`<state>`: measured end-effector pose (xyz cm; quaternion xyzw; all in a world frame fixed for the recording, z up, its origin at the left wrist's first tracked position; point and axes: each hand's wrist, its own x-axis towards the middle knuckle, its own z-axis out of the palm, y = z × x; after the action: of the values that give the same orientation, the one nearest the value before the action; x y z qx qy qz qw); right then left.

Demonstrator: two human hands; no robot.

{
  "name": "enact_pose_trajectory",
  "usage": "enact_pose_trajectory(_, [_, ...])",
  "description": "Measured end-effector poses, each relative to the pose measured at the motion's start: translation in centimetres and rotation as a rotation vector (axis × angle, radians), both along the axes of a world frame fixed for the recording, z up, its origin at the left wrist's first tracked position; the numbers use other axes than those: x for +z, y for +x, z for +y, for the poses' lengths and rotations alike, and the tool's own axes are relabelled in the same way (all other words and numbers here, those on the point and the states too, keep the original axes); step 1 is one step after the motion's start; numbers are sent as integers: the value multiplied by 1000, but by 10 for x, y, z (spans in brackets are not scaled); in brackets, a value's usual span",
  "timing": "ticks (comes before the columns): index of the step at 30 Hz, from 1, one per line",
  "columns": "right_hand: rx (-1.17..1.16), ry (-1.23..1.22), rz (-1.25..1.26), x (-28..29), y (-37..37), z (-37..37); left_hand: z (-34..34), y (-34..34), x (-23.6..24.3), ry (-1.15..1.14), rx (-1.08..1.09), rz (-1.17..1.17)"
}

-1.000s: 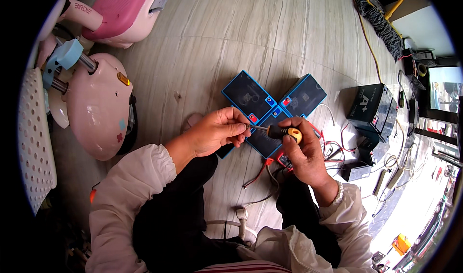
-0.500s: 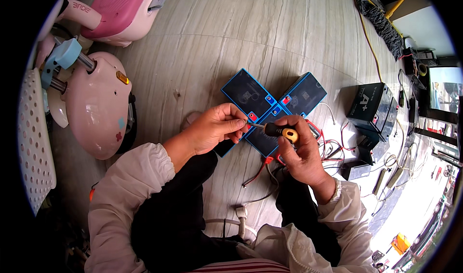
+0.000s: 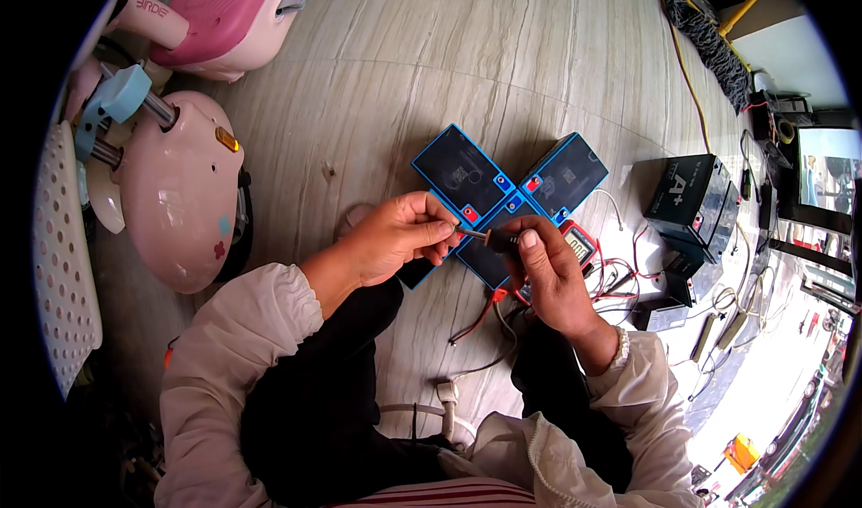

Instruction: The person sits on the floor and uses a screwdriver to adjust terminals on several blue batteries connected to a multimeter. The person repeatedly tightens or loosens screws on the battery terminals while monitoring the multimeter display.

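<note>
Presently, on the pale wood-grain floor (image 3: 377, 86): a cluster of blue-edged batteries (image 3: 503, 194) with dark tops, set corner to corner in a cross, red terminal tabs near the centre; taken here as the landmark. Left hand (image 3: 395, 238): over the near-left side of the cluster, fingers (image 3: 440, 231) pinched on the metal tip of a screwdriver (image 3: 489, 237). Right hand (image 3: 548, 279): over the near side of the cluster, fingers clenched round the screwdriver's dark handle, thumb pressed on top; the shaft lies level between the two hands, just above the cluster's near-left battery. Multimeter (image 3: 582, 243): red-cased, just right of the cluster, partly hidden by the right hand. Red and black leads (image 3: 620, 279): tangled right of and nearer than the cluster. Black battery (image 3: 696, 194): well right of the cluster, upright on the floor. Pink ride-on toy (image 3: 180, 212): well left of the cluster, with a light-blue fitting at its far end. Yellow cable (image 3: 682, 68): beyond the cluster, to the right.
</note>
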<state>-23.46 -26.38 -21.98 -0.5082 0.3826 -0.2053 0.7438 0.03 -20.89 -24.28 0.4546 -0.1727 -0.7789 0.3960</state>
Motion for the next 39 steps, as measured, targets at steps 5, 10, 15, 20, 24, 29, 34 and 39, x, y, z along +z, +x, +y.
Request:
enact_pose_trajectory(5, [-133,131,36,-9,8,1,3,-2,-3,8,4,11])
enact_pose_trajectory(10, [-192,176,3,-27,8,-2,-2,-3,-3,11,55,6])
enact_pose_trajectory(15, [-236,-29,54,-54,-1,-32,3,8,-17,101,168,15])
enact_pose_trajectory(20, [-159,-369,393,-79,-8,-65,11,22,-35,192,346,-65])
enact_pose_trajectory(24, [-89,-626,517,-83,-4,-69,14,28,-40,223,392,-71])
enact_pose_trajectory(29, [40,-771,686,-72,8,-68,16,30,-38,226,403,-50])
enact_pose_trajectory(34, [123,-893,752,-65,17,-65,17,31,-34,222,411,-57])
enact_pose_trajectory(39, [268,-1103,802,-56,26,-67,17,32,-34,218,413,-65])
